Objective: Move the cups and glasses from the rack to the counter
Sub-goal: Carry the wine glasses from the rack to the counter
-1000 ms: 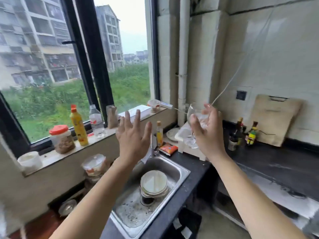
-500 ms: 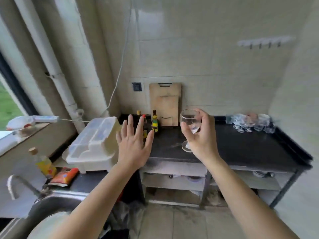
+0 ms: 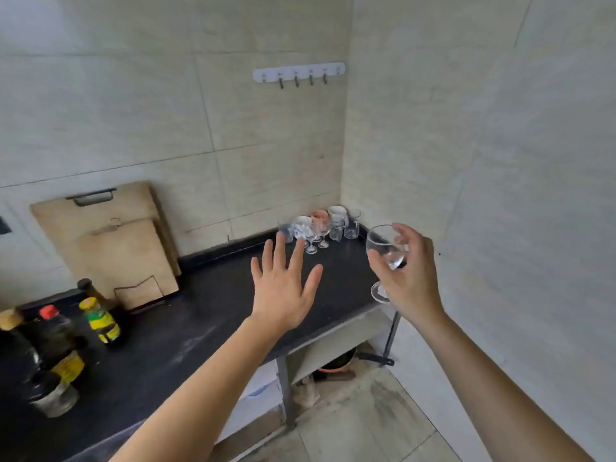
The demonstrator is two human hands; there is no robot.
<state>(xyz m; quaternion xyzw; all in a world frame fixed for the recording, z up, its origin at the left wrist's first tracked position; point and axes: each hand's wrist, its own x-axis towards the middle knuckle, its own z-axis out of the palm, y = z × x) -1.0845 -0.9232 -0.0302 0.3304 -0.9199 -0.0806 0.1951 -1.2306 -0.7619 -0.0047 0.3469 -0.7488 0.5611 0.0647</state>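
My right hand [image 3: 411,278] grips a clear stemmed wine glass [image 3: 385,250] by its bowl, upright, in the air over the right front edge of the black counter [image 3: 213,315]. My left hand [image 3: 283,288] hovers flat over the middle of the counter, fingers spread, holding nothing. A cluster of several glasses and cups [image 3: 320,226] stands in the counter's far right corner against the tiled wall. The rack is out of view.
Two wooden cutting boards [image 3: 113,241] lean on the wall at the left. Sauce bottles [image 3: 60,345] stand at the counter's left end. A hook strip [image 3: 298,73] hangs on the wall. A pan [image 3: 340,363] sits below the counter; the side wall is close on the right.
My view has swung right from the window and sink to the counter's far end. My right hand carried the wine glass along, and my left hand stayed open beside it.
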